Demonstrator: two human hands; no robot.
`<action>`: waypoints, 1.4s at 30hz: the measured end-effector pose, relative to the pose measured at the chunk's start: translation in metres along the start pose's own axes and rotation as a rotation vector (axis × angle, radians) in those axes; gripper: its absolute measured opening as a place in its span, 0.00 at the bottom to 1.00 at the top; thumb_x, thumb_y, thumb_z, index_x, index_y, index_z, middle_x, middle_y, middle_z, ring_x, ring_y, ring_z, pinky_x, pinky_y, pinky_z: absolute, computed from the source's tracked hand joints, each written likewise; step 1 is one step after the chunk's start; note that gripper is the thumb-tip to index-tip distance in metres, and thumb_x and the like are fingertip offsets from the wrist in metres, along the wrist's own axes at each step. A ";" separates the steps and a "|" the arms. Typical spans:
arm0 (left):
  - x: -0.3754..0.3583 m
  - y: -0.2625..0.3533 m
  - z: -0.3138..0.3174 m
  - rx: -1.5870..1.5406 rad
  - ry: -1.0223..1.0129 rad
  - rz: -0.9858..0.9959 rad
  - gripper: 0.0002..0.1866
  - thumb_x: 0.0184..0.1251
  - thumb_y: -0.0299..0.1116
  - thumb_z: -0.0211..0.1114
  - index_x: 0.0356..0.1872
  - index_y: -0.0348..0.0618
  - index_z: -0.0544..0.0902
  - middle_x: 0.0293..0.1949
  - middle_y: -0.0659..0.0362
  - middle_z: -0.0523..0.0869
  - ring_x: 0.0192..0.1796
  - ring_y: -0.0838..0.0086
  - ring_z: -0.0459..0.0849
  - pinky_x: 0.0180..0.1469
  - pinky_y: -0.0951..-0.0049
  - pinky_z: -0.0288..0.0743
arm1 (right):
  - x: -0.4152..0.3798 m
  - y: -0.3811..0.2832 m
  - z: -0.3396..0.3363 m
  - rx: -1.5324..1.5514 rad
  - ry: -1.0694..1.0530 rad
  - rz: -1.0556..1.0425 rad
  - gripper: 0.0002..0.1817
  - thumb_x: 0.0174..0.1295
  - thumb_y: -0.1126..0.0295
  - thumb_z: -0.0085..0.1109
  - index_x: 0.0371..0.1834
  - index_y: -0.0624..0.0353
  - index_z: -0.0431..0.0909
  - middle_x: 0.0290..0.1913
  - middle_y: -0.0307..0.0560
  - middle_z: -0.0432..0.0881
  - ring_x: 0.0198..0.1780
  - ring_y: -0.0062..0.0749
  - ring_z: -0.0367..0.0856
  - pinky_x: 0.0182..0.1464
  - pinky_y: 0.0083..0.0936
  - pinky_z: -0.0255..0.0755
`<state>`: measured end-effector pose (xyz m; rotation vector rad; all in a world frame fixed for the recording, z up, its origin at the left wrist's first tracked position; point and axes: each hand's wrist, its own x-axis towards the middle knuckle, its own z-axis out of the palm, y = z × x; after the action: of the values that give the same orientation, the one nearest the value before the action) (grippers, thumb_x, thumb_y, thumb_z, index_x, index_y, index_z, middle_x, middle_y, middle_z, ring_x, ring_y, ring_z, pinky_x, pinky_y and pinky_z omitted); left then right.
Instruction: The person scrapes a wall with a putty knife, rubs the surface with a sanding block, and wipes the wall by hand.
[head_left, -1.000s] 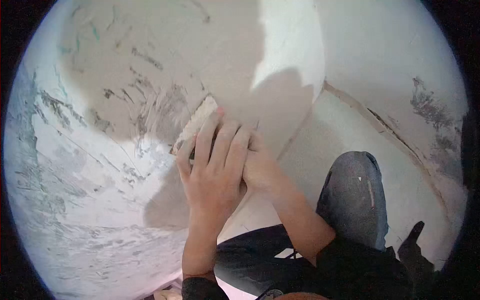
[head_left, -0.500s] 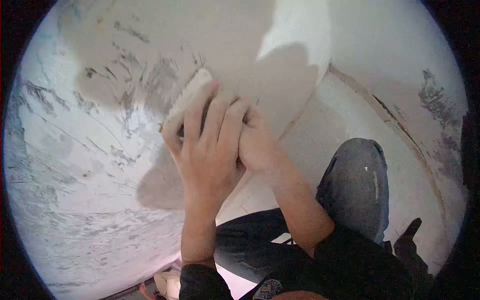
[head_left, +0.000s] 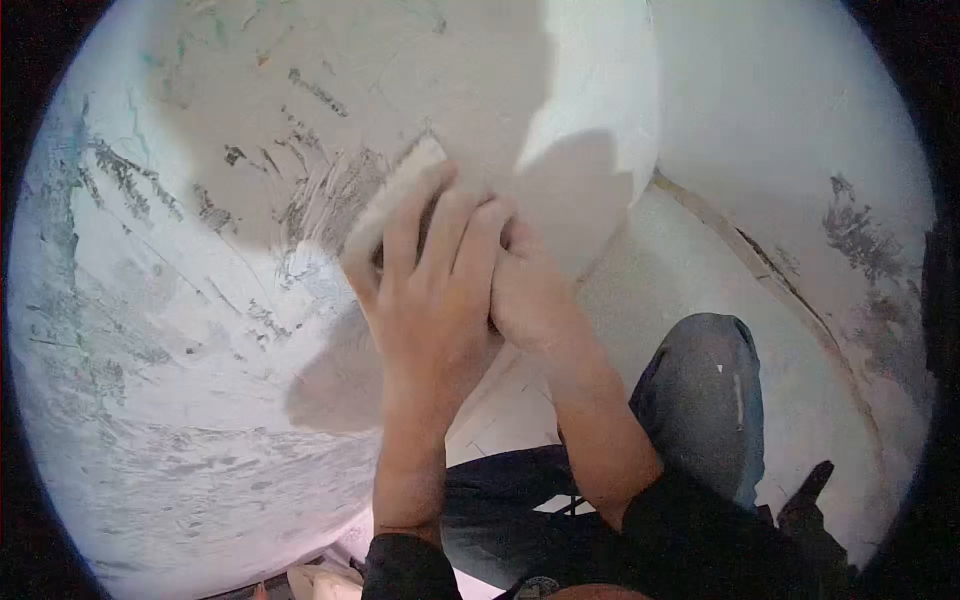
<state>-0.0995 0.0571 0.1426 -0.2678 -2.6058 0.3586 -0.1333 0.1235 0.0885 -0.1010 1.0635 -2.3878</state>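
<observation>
A pale, dusty tool with a straight edge presses against a white, smeared wall. It looks like a plastering trowel, though most of it is under my hands. Over its back lies my left hand, fingers bent and pressing near the edge. Beside it, touching, my right hand is closed in a fist at the tool's lower right side. The part inside the right fist is hidden. Dark grey streaks mark the wall just left of the tool's edge.
My bent knee in grey jeans is at the lower right. A cracked seam curves down the pale surface on the right, with dark patches beyond it. A beige object lies at the bottom edge. Shadows fall on the wall.
Wall marks, seam and knee have shifted in view as the head moved. Both hands and the tool sit slightly right and lower in view, with the same grip.
</observation>
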 end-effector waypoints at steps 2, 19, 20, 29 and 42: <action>-0.005 -0.001 0.005 -0.025 0.024 -0.015 0.17 0.50 0.31 0.67 0.44 0.55 0.82 0.52 0.69 0.82 0.65 0.73 0.74 0.63 0.62 0.53 | 0.001 0.005 0.004 -0.006 0.052 -0.092 0.20 0.70 0.67 0.50 0.58 0.72 0.72 0.52 0.60 0.82 0.56 0.43 0.80 0.58 0.35 0.73; 0.013 -0.003 0.005 -0.004 0.076 -0.018 0.20 0.43 0.37 0.71 0.43 0.56 0.84 0.50 0.67 0.83 0.65 0.66 0.73 0.61 0.60 0.53 | 0.013 0.000 0.002 -0.244 0.167 -0.370 0.18 0.66 0.64 0.51 0.45 0.73 0.78 0.41 0.71 0.83 0.49 0.63 0.83 0.49 0.42 0.75; 0.021 -0.001 -0.002 0.032 0.065 0.008 0.20 0.42 0.36 0.71 0.43 0.57 0.85 0.50 0.67 0.83 0.66 0.66 0.73 0.61 0.58 0.53 | 0.019 -0.006 0.001 -0.193 0.090 -0.313 0.19 0.66 0.64 0.51 0.45 0.73 0.78 0.42 0.71 0.83 0.49 0.63 0.83 0.50 0.43 0.75; 0.020 0.013 -0.008 0.038 0.025 -0.020 0.20 0.44 0.38 0.72 0.44 0.60 0.86 0.51 0.70 0.83 0.66 0.66 0.73 0.64 0.56 0.54 | 0.008 -0.015 -0.001 -0.177 0.044 -0.232 0.16 0.63 0.66 0.53 0.38 0.72 0.79 0.36 0.72 0.82 0.44 0.66 0.83 0.47 0.46 0.76; 0.031 0.002 -0.018 0.027 0.052 -0.009 0.22 0.42 0.38 0.72 0.44 0.56 0.85 0.51 0.67 0.82 0.65 0.63 0.71 0.63 0.56 0.55 | 0.012 -0.031 0.010 -0.253 0.081 -0.297 0.18 0.65 0.64 0.51 0.41 0.73 0.80 0.39 0.75 0.81 0.46 0.67 0.82 0.49 0.48 0.75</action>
<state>-0.1171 0.0702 0.1709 -0.2527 -2.5483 0.3785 -0.1539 0.1283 0.1160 -0.2702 1.4763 -2.5192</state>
